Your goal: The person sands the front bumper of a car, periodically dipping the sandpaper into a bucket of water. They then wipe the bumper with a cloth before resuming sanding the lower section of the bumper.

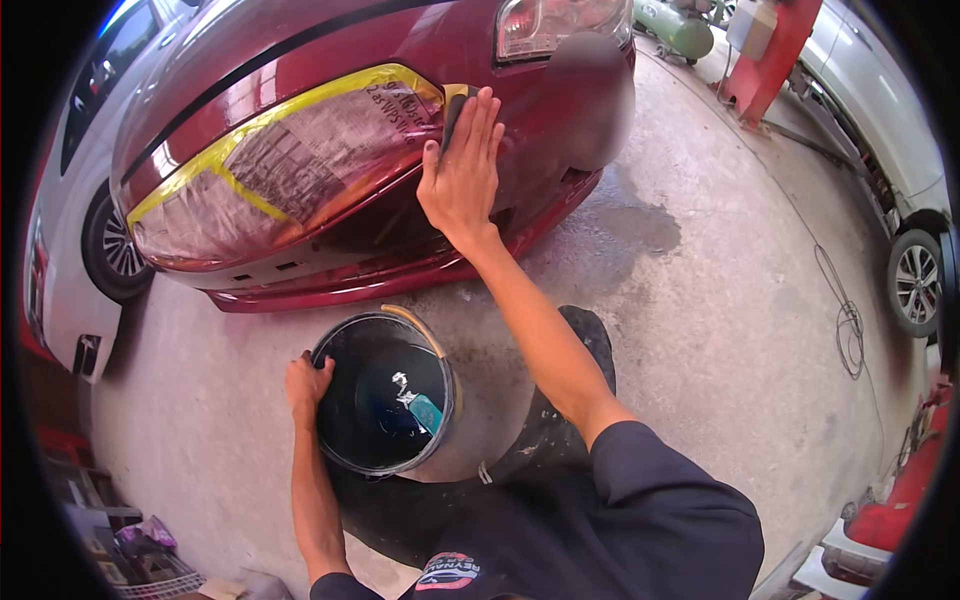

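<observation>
My right hand (pixel 465 165) lies against the dark red car bumper (pixel 400 230), pressing a dark and yellowish sanding pad (pixel 454 112) to its surface beside the masked area. Yellow tape (pixel 395 74) borders the masking paper (pixel 310 150), which has handwriting on it. Low on the left, my left hand (pixel 310 382) grips the rim of a black bucket (pixel 447 400). Inside the bucket are dark liquid and a teal object (pixel 426 412); the bucket's handle (pixel 412 326) rests against the rim.
Wet patches (pixel 640 228) mark the concrete floor. A silver car (pixel 85 200) stands left, another (pixel 900 120) right by a red lift post (pixel 772 60). A cable (pixel 848 325) lies on the floor; a green compressor (pixel 685 32) stands behind.
</observation>
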Demonstrator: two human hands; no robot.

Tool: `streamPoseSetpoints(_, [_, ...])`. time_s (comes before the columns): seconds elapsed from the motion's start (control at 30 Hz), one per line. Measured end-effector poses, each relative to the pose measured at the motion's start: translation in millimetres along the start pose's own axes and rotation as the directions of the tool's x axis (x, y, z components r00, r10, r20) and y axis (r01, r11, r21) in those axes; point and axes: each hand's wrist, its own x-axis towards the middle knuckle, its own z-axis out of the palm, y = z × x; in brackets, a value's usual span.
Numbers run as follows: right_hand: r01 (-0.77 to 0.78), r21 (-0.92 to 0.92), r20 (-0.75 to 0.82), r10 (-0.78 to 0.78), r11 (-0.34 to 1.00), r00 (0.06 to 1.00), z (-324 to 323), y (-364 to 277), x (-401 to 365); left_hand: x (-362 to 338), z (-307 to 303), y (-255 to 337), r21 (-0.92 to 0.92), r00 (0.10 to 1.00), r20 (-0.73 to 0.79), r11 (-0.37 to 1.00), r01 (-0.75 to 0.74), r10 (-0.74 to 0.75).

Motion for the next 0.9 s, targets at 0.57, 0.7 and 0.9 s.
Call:
streamPoseSetpoints(0.57, [-0.26,0.013,-0.101,0.26,0.965,0.96,7,13,24,-4,3,2,0.003,0.998,-0.069,1.0,0.005,-0.005])
streamPoseSetpoints(0.7, [-0.202,-0.022,-0.105,0.198,0.979,0.975,2,38,32,2,1,0,0.054,1.0,0.009,0.998,0.007,-0.008])
streamPoseSetpoints(0.9, [-0.21,-0.026,-0.082,0.208,0.977,0.975,4,32,26,0,5,2,0.024,0.999,-0.048,1.0,-0.006,0.007])
